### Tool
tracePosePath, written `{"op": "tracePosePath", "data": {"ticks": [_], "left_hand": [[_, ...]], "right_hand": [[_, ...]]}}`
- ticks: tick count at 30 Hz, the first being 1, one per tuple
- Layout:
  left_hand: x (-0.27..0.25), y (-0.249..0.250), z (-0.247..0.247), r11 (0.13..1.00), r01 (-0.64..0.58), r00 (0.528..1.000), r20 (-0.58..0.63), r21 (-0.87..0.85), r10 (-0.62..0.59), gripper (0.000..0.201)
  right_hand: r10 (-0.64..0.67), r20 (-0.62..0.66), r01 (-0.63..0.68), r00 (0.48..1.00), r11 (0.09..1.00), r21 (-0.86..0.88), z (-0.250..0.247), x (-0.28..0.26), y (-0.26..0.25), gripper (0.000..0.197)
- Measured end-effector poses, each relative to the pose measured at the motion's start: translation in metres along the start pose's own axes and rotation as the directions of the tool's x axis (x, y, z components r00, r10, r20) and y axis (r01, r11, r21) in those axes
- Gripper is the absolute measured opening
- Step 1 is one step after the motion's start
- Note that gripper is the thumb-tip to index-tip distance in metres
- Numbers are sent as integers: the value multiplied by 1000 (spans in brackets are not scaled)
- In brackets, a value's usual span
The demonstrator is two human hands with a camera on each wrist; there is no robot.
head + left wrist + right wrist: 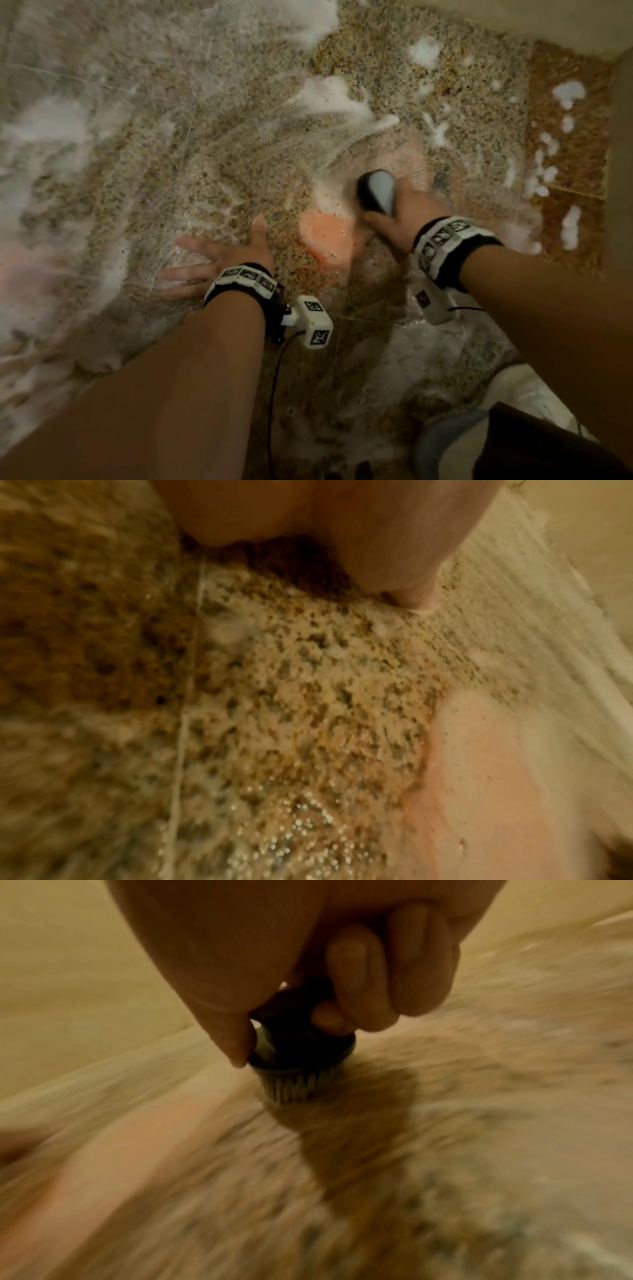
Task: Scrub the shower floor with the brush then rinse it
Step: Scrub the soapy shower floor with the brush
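My right hand is wrapped around the brush; the fingers are curled tight on its dark handle and the thumb lies along the side. In the head view the brush is a little right of the centre of the frame, with its grey and black top turned to the camera. In the right wrist view the pale bristles point down to the shower floor, but the picture is smeared and I cannot tell if they touch it.

My left hand holds nothing. It lies flat on the wet floor, left of the centre and a little lower than the brush, with the fingers straight and spread and the thumb pointing up in the frame. In the left wrist view I see only the thumb tip resting on the speckled stone.

Between my two hands there is an orange-pink patch on the floor, just beside the brush. White foam lies in streaks over the upper and left parts of the frame, and in small blobs along the right side.
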State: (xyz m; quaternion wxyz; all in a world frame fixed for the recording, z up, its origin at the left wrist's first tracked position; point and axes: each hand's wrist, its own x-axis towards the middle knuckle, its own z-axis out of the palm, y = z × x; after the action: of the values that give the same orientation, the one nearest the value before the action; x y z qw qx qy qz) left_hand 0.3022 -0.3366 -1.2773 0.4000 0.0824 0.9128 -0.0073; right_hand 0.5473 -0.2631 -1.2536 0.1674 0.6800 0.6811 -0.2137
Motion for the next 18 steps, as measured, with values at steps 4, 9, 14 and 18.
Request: {"op": "tracePosePath", "data": {"ticks": [4,9,14,18], "left_hand": [[0,0,-1,1000,-9,1000,9,10,9,136],[-4,1,-8,999,-2,1000,21,52,1,133],[-4,-7,-20,993,-41,998,44,111,37,110],[15,-25,-38,979,-124,992,33,161,120,82]], "right_hand": [[407,-45,-383,912,888,253,-5,12,66,82],[488,-7,-465,873,835,295,4,8,57,80],[293,30,-292,956,930,222,20,-19,-26,82],[-5,80,-10,997,985,175,39,-33,-110,81]]}}
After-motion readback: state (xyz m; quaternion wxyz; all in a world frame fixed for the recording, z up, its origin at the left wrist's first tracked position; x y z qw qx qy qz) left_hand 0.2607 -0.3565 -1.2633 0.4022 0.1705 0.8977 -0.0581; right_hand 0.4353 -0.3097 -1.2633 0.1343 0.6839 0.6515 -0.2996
